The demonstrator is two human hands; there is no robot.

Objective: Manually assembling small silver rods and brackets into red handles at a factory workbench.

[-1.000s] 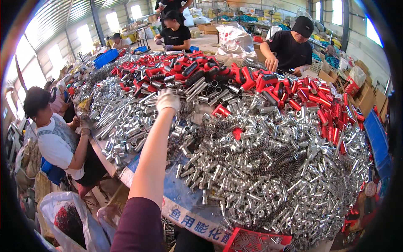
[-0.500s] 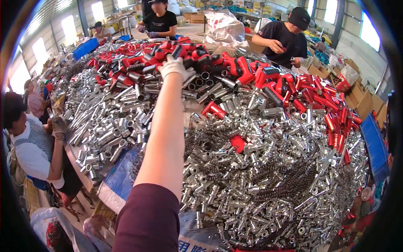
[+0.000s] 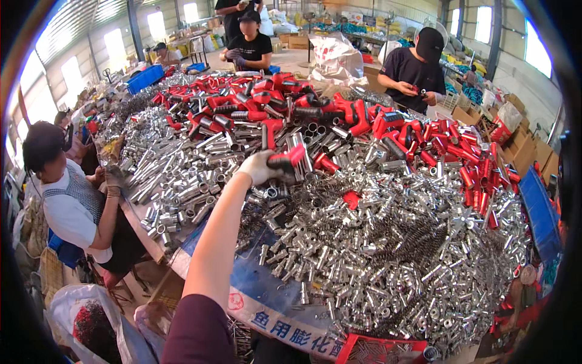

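Note:
My left hand (image 3: 259,168), in a white work glove, is closed around a red-and-black tool handle (image 3: 290,158) above the heap. Its red end points to the right; the palm and part of the fingers hide its lower side. Just beyond the glove, another red handle with a dark grip (image 3: 270,134) stands out, and I cannot tell whether the hand touches it. Beneath lie silver metal tubes and fittings (image 3: 182,191). More red-and-black handles (image 3: 227,109) are piled farther back. My right hand is out of the picture.
Dark coil springs (image 3: 418,239) and small metal fittings (image 3: 394,291) cover the near right. A blue sheet (image 3: 260,261) shows at the front edge beside a red tray (image 3: 376,349). Co-workers stand at the left (image 3: 73,200), the back (image 3: 248,51) and the right (image 3: 415,76).
My left hand has drawn back from the far pile of handles toward me and now holds a red-and-black handle. The view has shifted, showing more of the front edge.

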